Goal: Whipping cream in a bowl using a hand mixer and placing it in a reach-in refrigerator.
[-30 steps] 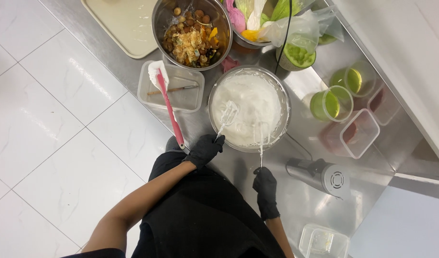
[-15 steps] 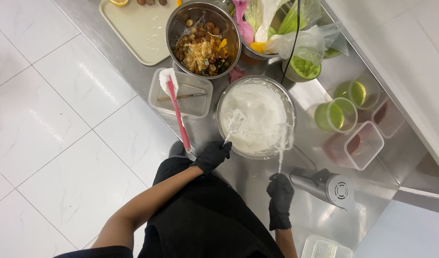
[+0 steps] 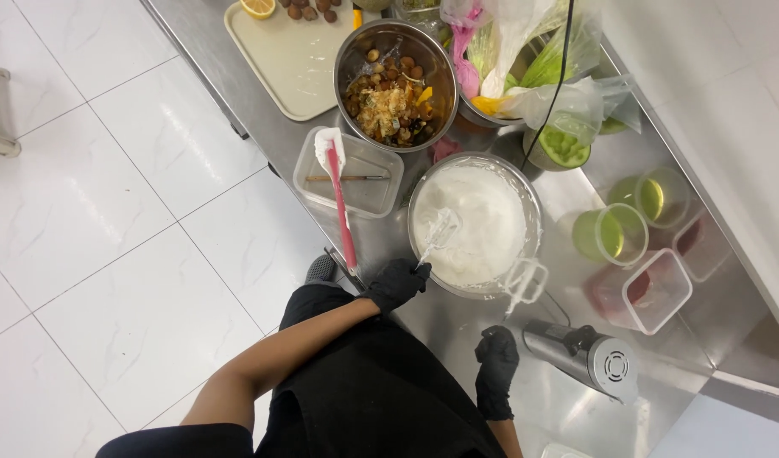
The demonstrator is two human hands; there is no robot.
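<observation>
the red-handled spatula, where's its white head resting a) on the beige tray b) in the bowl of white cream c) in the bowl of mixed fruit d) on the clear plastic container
d: the red-handled spatula lies with its white head over the rim of the clear plastic container, left of the bowl of white cream; the handle end points toward the left hand.

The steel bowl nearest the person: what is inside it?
The steel bowl holds white whipped foam, with a whisk beater held by the left hand dipping into it. The foam covers the bowl's bottom, so anything beneath cannot be seen.
</observation>
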